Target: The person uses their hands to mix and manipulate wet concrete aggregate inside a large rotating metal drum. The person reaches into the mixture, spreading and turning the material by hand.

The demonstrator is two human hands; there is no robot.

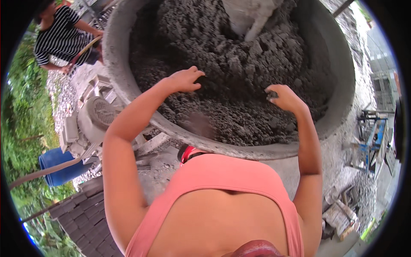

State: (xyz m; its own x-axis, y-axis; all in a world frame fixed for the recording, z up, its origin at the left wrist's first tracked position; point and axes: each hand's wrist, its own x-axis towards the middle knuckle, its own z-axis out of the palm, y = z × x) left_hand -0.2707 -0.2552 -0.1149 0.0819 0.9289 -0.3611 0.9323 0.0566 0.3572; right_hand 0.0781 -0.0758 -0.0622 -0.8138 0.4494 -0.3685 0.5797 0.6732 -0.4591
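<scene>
A wide round mixer pan point(117, 55) stands in front of me, holding dark grey, crumbly concrete mix point(192, 28). My left hand point(185, 80) reaches over the near left part of the mix, fingers apart, with nothing visible in it. Farther right, my right hand point(286, 97) is above the mix with its fingers curled around a small dark clump of the mix. At the far side a mix-caked mixing paddle point(252, 17) goes down into the heap. Its lower end is hidden in the mix.
A motor point(96, 115) sits outside the pan at left, near a blue barrel point(64, 167) and stacked dark blocks point(83, 218). Another person point(62, 36) in a striped shirt grips a long handle at far left. A blue metal frame point(376, 137) and a bag point(340, 216) are at right.
</scene>
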